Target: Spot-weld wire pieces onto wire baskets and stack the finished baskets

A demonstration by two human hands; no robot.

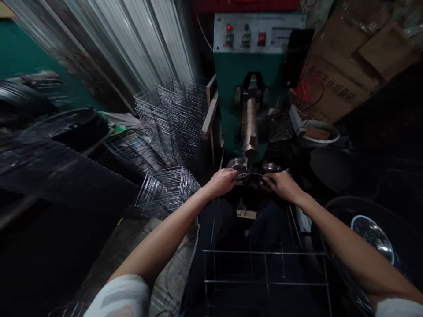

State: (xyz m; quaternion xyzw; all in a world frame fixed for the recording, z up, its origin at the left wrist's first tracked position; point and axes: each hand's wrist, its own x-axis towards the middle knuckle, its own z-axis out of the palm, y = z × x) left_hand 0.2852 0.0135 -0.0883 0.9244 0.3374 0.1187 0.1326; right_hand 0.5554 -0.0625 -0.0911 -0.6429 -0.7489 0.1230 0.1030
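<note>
**At the foot of the green press: two hands, two steel dishes, one wire arc**

Under the copper-coloured ram [250, 125] of the green press [244, 88], the inventory at my hands runs as follows.

Item: left steel dish [235, 164], directly below the ram's tip and just beyond my left hand [220, 182]. My fingers [232, 175] curl down close against its near edge.

Item: right steel dish [271, 167], beside the first and just beyond my right hand [282, 186]. My fingers [270, 179] lie over its near side.

Item: thin wire arc [251, 175], running between my two hands, with each end reaching my fingers. Both hands are curled rather than spread, but from this view I cannot tell whether either one grips the wire or a dish.

Item: welded wire frame [264, 266], lying directly below my forearms, over my lap.

Also on hand: stacked wire racks [175, 123] to my left, with one more wire rack [167, 191] beside my left wrist; a black tub [343, 220] to my right, holding a steel bowl [373, 235]; and a round fan guard [281, 127] beside the press. Above sit the control panel [257, 37], with its lit red lamp [228, 28], and cardboard cartons [346, 75] to the right.
</note>
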